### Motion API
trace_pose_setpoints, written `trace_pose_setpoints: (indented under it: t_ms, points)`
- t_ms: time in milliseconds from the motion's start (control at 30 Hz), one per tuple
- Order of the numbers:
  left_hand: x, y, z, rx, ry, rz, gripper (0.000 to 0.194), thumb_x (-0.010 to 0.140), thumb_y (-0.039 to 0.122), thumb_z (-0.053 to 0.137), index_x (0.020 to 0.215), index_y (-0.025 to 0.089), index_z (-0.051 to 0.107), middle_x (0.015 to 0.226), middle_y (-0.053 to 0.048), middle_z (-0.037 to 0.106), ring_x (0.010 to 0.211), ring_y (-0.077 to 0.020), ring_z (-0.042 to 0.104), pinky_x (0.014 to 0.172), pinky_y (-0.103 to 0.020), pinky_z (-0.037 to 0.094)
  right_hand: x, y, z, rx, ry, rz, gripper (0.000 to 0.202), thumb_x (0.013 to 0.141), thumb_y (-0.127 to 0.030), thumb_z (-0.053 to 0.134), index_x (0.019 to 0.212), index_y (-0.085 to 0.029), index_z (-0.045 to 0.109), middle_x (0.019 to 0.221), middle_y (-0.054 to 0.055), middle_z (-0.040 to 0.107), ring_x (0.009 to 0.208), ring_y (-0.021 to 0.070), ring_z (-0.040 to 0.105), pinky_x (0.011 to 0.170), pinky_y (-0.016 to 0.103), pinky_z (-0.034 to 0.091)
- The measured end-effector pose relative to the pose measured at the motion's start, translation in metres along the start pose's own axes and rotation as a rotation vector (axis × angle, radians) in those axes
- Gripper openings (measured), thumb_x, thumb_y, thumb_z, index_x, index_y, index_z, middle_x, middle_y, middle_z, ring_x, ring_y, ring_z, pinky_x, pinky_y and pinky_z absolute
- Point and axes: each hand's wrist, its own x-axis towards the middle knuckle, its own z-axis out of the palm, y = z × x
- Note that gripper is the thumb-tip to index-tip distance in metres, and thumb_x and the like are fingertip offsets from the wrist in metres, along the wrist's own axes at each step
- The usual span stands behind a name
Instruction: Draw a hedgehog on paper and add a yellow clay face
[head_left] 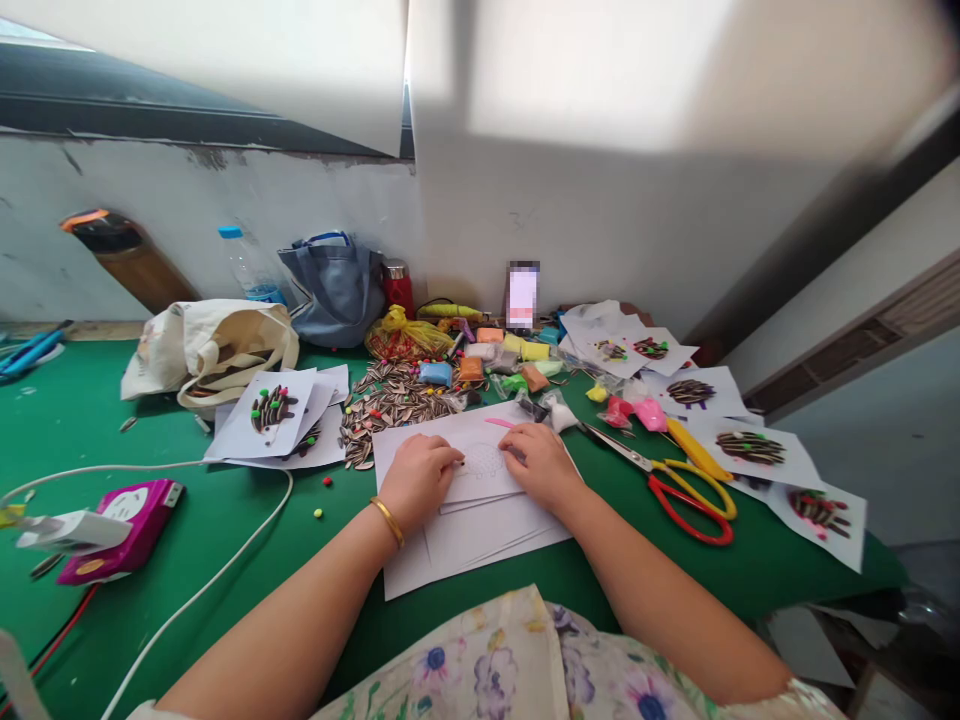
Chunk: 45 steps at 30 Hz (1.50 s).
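A white sheet of paper (480, 485) with a faint outline drawing of a rounded, hedgehog-like shape (484, 462) lies on a small stack of paper on the green table. My left hand (424, 478), a gold bangle at its wrist, rests on the sheet's left part with fingertips drawn together by a tiny dark spot. Over the drawing's right side, my right hand (541, 465) is closed, fingers bent down to the paper. Whatever sits between either hand's fingertips is too small or hidden to make out. A pink strip (498, 423) lies just beyond the right fingers.
Striped sunflower seeds (397, 405) are heaped behind the paper, near packets of coloured clay (471, 369). Scissors (686, 490) lie to the right, beside seed-covered pictures (757, 448). Leftward are more pictures (274, 412), a white cable (225, 570) and a magenta power box (124, 530).
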Motion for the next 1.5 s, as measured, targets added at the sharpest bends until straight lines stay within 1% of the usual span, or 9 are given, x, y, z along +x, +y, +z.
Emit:
trace_pose_setpoints:
  t_ms: [133,300,400,500,600,733,933,1333,1500]
  points:
    - [0.001,0.0,-0.001,-0.066,0.021,-0.068,0.023,0.084,0.011,0.052,0.093,0.019,0.071,0.089,-0.007,0.071,0.086,-0.0228,0.062,0.083,-0.037,0.047,0.004,0.005,-0.004,-0.042,0.099,-0.017,0.018,0.087,-0.018,0.056,0.098,-0.023,0.069,0.105,0.006,0.067,0.104,0.0244,0.055,0.094,0.039,0.039]
    - [0.001,-0.005,0.0,-0.128,0.085,-0.136,0.024,0.082,0.011,0.048,0.092,0.02,0.068,0.093,-0.005,0.071,0.088,-0.0211,0.064,0.081,-0.035,0.051,0.023,0.02,-0.016,-0.238,0.269,0.107,0.029,0.085,-0.026,0.06,0.113,-0.021,0.067,0.118,0.013,0.061,0.111,0.0328,0.047,0.095,0.048,0.034]
    - [0.002,-0.009,-0.001,-0.167,0.142,-0.168,0.024,0.082,0.011,0.047,0.092,0.02,0.066,0.094,-0.005,0.07,0.09,-0.0206,0.064,0.084,-0.035,0.052,0.034,0.03,-0.019,-0.308,0.281,0.122,0.022,0.083,-0.028,0.062,0.103,-0.02,0.07,0.122,0.014,0.059,0.113,0.0355,0.043,0.095,0.052,0.031]
    - [0.003,-0.011,-0.002,-0.196,0.195,-0.191,0.023,0.083,0.012,0.046,0.093,0.02,0.066,0.096,-0.005,0.069,0.092,-0.0202,0.064,0.086,-0.036,0.052,0.037,0.031,-0.02,-0.275,0.309,0.103,0.014,0.085,-0.026,0.06,0.092,-0.021,0.072,0.119,0.012,0.061,0.113,0.0341,0.044,0.096,0.052,0.031]
    - [0.004,-0.009,-0.006,-0.262,0.269,-0.19,0.018,0.085,0.015,0.048,0.091,0.02,0.065,0.095,-0.004,0.067,0.093,-0.0195,0.063,0.088,-0.035,0.051,0.03,0.019,-0.022,-0.136,0.342,0.039,0.018,0.089,-0.027,0.056,0.1,-0.022,0.07,0.118,0.011,0.063,0.113,0.0305,0.048,0.097,0.047,0.035]
    - [0.002,0.002,-0.009,-0.382,0.297,-0.117,0.009,0.088,0.023,0.057,0.091,0.021,0.065,0.091,-0.004,0.066,0.09,-0.0186,0.061,0.087,-0.035,0.05,0.011,-0.011,-0.022,0.112,0.254,-0.161,0.02,0.094,-0.027,0.05,0.106,-0.022,0.065,0.114,0.008,0.066,0.108,0.0238,0.057,0.097,0.039,0.041]
    - [-0.003,0.014,-0.004,-0.539,0.239,-0.084,0.013,0.091,0.031,0.058,0.097,0.021,0.062,0.096,-0.006,0.065,0.09,-0.0179,0.062,0.085,-0.035,0.052,-0.004,-0.036,-0.017,0.17,0.136,-0.203,0.019,0.095,-0.027,0.05,0.107,-0.024,0.063,0.104,0.007,0.069,0.103,0.0236,0.061,0.093,0.038,0.044]
    - [-0.004,0.013,0.003,-0.583,0.188,-0.124,0.011,0.087,0.027,0.061,0.094,0.021,0.066,0.091,-0.003,0.068,0.081,-0.0152,0.065,0.077,-0.03,0.056,-0.003,-0.035,-0.01,0.284,0.074,-0.272,0.017,0.094,-0.027,0.051,0.105,-0.024,0.064,0.099,0.004,0.07,0.094,0.0203,0.062,0.088,0.035,0.048]
    - [-0.001,0.006,0.002,-0.563,0.197,-0.199,0.023,0.088,0.031,0.061,0.108,0.021,0.062,0.096,-0.004,0.07,0.085,-0.0167,0.067,0.08,-0.032,0.057,0.013,-0.008,-0.019,0.016,0.149,-0.115,0.021,0.092,-0.024,0.054,0.107,-0.023,0.067,0.107,0.008,0.07,0.102,0.0249,0.059,0.095,0.042,0.04]
